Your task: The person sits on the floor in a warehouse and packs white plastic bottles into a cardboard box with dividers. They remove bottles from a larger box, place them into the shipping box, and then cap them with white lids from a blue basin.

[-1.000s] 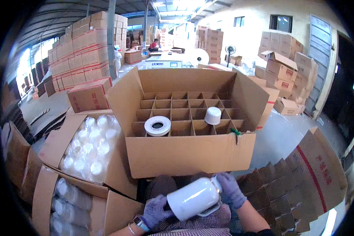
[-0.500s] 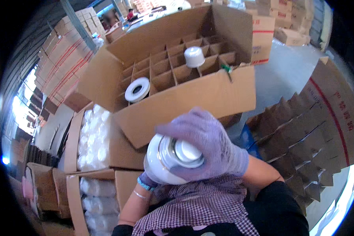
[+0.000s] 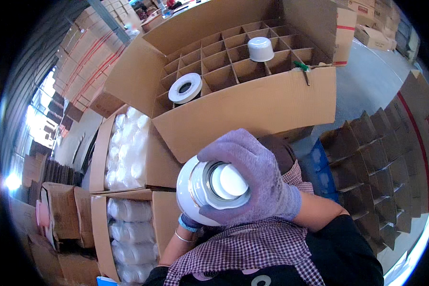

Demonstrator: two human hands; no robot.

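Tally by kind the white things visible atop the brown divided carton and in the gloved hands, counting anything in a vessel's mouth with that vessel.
Glossy white rounded flask, with its white round mouth piece: 1
White ring-shaped piece with dark centre: 1
White cylindrical cup-like piece: 1
Total: 3

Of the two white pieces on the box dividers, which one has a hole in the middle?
The left one, a flat ring; the right one, a cap, has a closed top.
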